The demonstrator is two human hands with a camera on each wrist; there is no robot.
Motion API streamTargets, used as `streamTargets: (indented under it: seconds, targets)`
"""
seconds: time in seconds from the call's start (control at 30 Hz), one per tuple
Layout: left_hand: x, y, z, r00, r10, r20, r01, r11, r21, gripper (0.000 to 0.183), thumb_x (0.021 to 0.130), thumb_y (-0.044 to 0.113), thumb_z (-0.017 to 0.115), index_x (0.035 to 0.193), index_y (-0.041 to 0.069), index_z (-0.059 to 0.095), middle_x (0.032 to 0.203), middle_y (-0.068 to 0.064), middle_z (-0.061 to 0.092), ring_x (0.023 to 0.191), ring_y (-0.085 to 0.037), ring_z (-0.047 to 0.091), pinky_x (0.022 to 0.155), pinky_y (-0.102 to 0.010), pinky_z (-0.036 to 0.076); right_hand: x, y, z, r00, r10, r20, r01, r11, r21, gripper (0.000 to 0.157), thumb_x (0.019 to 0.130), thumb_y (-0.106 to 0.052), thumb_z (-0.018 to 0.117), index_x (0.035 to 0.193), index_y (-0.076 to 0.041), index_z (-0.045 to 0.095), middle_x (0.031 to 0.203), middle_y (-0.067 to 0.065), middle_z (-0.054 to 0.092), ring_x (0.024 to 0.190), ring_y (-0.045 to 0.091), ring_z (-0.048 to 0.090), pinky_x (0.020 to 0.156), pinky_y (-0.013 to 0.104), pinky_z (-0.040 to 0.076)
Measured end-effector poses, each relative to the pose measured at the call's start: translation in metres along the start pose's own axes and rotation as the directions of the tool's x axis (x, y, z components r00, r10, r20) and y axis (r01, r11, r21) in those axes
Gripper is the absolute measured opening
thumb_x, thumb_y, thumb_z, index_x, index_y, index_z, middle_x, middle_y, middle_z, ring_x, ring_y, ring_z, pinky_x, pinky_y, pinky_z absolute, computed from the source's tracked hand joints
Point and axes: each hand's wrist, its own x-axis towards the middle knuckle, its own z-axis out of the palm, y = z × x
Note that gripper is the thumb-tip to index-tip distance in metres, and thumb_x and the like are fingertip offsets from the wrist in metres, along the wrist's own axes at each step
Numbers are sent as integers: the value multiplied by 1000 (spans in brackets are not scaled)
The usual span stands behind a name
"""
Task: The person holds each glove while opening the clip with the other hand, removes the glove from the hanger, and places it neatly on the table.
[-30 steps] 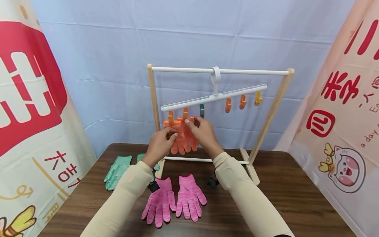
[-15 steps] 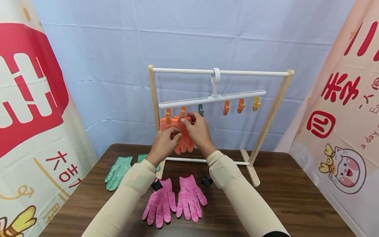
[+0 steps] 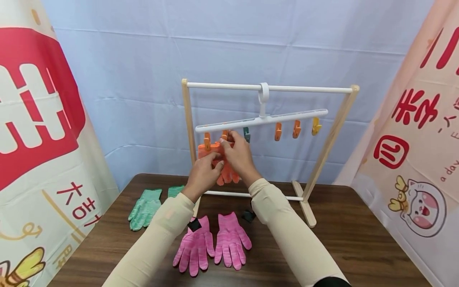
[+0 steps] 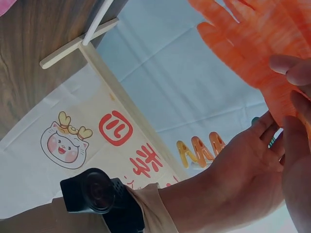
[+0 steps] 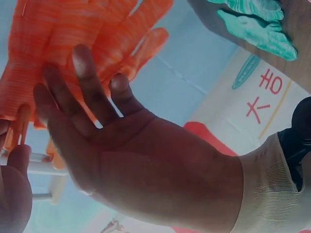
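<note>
A pair of orange gloves (image 3: pixel 229 176) hangs by the cuffs from the left end of a white clip hanger (image 3: pixel 287 116). The hanger hooks over the top bar of a wooden rack (image 3: pixel 305 89). My left hand (image 3: pixel 215 162) pinches the nearer orange glove (image 4: pixel 252 43) just under its cuff. My right hand (image 3: pixel 226 139) is higher, with thumb and forefinger curled round the second orange clip (image 3: pixel 224 134) at the glove's cuff. In the right wrist view the left hand (image 5: pixel 121 155) lies against the orange glove (image 5: pixel 63 39). Both hands hide the glove's middle.
Two pink gloves (image 3: pixel 211 243) lie flat on the brown table (image 3: pixel 358 247) under my forearms, and green gloves (image 3: pixel 145 206) lie at the left. A teal clip (image 3: pixel 246 134), two orange clips and a yellow clip (image 3: pixel 316 125) hang bare. Printed banners (image 3: pixel 39 131) stand on both sides.
My right hand has risen from the glove's cuff to the clip above it. The hanger, tilted down at the left a second ago, hangs closer to level. My left hand keeps its hold.
</note>
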Motion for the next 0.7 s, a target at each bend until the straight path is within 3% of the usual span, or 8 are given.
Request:
streamTargets:
  seconds: [0.1,0.37,0.57,0.7]
  targets:
    - [0,0,1,1000,-5,-7,5,1000,-5,31,90,28,56,119,17,59,110,2,64,102,-19,57,84,-40,45,1,0,-2,1000,-18,-3,18,1000,-24,36,90,-27,58,122,-9,54,108,5,60,97,19,59,80,35,48]
    - [-1,0,1,999,-26,-21,27,999,28,42,89,29,58,129,15,52,115,-2,62,94,-18,61,80,-40,47,0,1,-11,999,-37,13,37,997,-71,38,90,-31,59,120,-9,56,105,5,61,94,18,59,77,34,48]
    - [3,-3,2,998,-60,-21,61,998,24,39,89,30,58,125,15,54,114,0,62,92,-17,62,79,-39,47,-1,2,-15,999,-48,22,49,997,-57,36,90,-30,59,118,-8,57,100,4,61,90,17,58,73,32,48]
    - [7,-7,4,998,-57,-19,57,997,-45,31,90,26,58,120,16,59,107,0,64,92,-17,60,79,-37,47,-1,3,-15,999,-35,25,36,998,-43,35,90,-30,59,117,-8,58,98,3,61,89,16,57,72,32,48]
